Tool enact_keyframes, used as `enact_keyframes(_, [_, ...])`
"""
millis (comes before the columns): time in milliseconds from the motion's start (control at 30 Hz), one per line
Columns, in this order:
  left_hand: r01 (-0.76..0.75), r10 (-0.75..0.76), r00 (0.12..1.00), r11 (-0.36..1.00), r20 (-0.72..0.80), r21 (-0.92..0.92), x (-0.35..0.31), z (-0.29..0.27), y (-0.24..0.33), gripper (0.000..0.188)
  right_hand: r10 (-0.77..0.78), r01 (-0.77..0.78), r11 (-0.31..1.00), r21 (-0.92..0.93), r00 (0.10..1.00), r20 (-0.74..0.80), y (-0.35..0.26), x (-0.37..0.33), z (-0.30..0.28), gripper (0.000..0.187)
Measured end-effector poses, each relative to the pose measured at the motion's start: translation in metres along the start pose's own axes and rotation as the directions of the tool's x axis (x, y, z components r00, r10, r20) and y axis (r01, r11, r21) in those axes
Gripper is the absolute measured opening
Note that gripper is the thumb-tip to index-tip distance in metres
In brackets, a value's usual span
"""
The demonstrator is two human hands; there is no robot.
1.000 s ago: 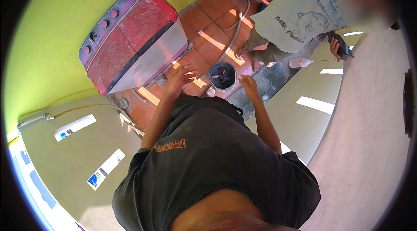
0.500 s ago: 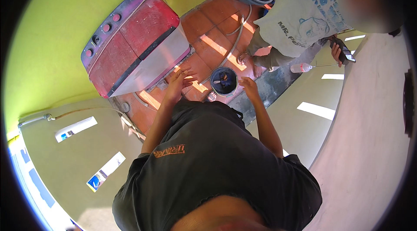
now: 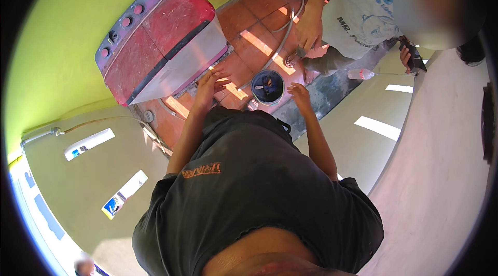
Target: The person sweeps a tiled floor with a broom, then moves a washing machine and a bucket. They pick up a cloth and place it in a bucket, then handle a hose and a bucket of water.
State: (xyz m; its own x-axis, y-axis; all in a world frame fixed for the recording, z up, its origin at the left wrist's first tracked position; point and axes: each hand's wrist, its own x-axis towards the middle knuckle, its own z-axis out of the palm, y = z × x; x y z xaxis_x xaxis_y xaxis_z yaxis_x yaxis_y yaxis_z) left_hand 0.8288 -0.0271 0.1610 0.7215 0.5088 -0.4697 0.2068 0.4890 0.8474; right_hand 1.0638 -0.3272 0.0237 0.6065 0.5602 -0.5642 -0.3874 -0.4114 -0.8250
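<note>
Above the tiled floor (image 3: 249,53), my left hand (image 3: 210,85) hangs with fingers spread, close to the washer (image 3: 161,37) edge. My right hand (image 3: 300,94), loosely spread and empty, is just beside the bucket (image 3: 267,87) rim.

Home laundry corner (tiled), washing machine (image 3: 163,37)

My left hand (image 3: 209,85) hovers over matt terracotta tiles (image 3: 259,42), rough at the joints. Just beside it the washer (image 3: 155,37) has a worn, scuffed red plastic lid and a dull grey metal side. My right hand (image 3: 300,95) is by the bucket (image 3: 267,87), smooth dark plastic. The hose (image 3: 282,42) looks like grey ribbed plastic. My shirt (image 3: 249,182) is faded black cotton, matt. The wall (image 3: 62,27) is smooth green paint.
</note>
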Motion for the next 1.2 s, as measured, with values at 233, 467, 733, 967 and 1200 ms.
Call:
enact_keyframes(233, [-0.02,0.019,0.997,1.0,-0.072,-0.006,-0.007,-0.017,0.001,0.041,0.025,-0.023,0.999,0.035,0.998,-0.059,-0.003,0.001,0.008,0.048])
enact_keyframes(467, [-0.054,0.05,0.991,0.998,-0.126,-0.026,-0.014,-0.026,-0.003,0.041,0.03,-0.029,1.0,0.004,1.0,-0.01,-0.013,0.013,0.019,0.05])
enact_keyframes(733, [-0.06,0.053,0.982,0.998,-0.183,-0.034,-0.031,-0.04,-0.019,0.04,-0.046,0.049,0.998,-0.044,0.996,0.078,-0.039,0.033,0.034,0.044])
enact_keyframes(967, [-0.006,0.025,0.984,0.994,-0.174,0.112,-0.035,-0.03,-0.022,0.044,-0.006,0.014,0.997,-0.073,0.994,0.111,-0.038,0.035,0.04,0.038])
enact_keyframes(1200, [-0.02,0.032,0.994,0.993,-0.106,0.117,-0.025,-0.021,-0.022,0.043,0.022,-0.019,0.998,-0.057,0.998,0.055,-0.011,0.023,0.024,0.037])
